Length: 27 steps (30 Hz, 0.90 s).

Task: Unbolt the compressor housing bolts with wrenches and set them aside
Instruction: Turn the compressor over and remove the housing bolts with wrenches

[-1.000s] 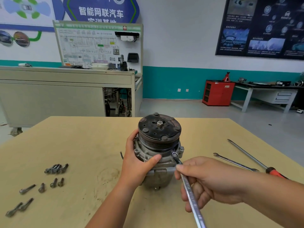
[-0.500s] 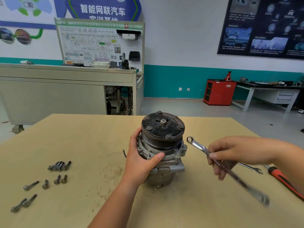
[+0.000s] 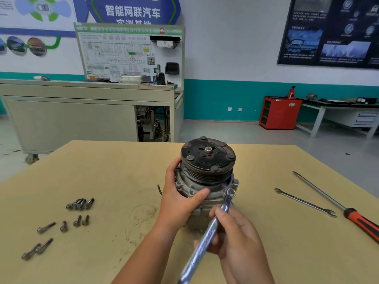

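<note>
Right hand (image 3: 235, 236), curled round the long silver ring wrench (image 3: 207, 234), has brought its ring back from mid-air onto a front housing bolt (image 3: 231, 191) of the grey metal compressor (image 3: 207, 160) standing on the tan wooden table (image 3: 102, 171), left hand (image 3: 180, 199) gripping the housing; another loosening stroke likely next

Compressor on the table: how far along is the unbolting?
Done: several loose bolts lie on the table, at left. In hand: the left hand steadies the compressor while the right hand holds a wrench, its ring end at the housing rim. Left: seated bolt heads remain around that rim; how many, I cannot tell.
</note>
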### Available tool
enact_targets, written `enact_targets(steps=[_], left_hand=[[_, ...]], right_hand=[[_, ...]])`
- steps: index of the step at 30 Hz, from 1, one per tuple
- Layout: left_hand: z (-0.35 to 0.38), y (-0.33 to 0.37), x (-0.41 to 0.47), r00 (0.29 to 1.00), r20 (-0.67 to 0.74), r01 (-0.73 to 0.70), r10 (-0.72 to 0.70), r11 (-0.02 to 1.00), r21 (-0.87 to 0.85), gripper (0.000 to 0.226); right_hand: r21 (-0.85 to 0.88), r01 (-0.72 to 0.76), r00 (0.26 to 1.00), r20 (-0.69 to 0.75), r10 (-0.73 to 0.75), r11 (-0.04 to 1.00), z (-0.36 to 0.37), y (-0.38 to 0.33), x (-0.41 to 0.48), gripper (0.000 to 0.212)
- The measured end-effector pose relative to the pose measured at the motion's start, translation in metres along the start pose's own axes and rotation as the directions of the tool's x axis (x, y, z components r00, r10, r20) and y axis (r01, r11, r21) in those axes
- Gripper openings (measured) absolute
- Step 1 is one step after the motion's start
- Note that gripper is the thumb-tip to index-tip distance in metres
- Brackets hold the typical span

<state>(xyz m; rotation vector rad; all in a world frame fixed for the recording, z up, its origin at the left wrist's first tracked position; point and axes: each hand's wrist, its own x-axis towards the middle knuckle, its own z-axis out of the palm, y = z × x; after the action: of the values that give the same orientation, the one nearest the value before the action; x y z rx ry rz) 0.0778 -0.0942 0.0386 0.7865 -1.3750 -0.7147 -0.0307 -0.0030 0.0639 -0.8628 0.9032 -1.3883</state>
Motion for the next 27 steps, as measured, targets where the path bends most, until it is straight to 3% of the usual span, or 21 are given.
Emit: enact_targets(steps=[13,16,20,23,25,27], left_hand=[[0.001,-0.003,0.0,1.0,-0.011,-0.005,0.005,0.999,-0.034,0.081],[0.001,-0.006,-0.001,1.0,-0.01,-0.007,0.007,1.0,-0.029,0.082],[0.001,-0.006,0.0,1.0,-0.004,-0.012,0.012,1.0,-0.003,0.082],[0.0,-0.005,-0.001,1.0,0.003,0.002,-0.002,1.0,0.003,0.082],[0.0,-0.005,-0.001,1.0,0.007,0.015,-0.015,1.0,-0.001,0.082],[0.0,-0.004,-0.001,1.0,0.006,0.018,-0.018,1.0,0.0,0.082]], right_hand=[[0.209,-0.163,0.987,0.017,0.163,0.964,0.012,-0.022,0.004,0.027],[0.09,-0.24,0.969,0.088,0.232,0.967,-0.002,-0.032,0.001,0.017],[-0.26,-0.327,0.894,0.227,0.387,0.909,-0.032,-0.066,0.003,0.02],[-0.631,-0.278,0.824,0.23,0.517,0.724,-0.054,-0.098,0.019,0.031],[-0.854,-0.17,0.777,0.19,0.599,0.492,-0.061,-0.118,0.033,0.036],[-0.97,-0.04,0.774,0.123,0.621,0.241,-0.06,-0.137,0.046,0.037]])
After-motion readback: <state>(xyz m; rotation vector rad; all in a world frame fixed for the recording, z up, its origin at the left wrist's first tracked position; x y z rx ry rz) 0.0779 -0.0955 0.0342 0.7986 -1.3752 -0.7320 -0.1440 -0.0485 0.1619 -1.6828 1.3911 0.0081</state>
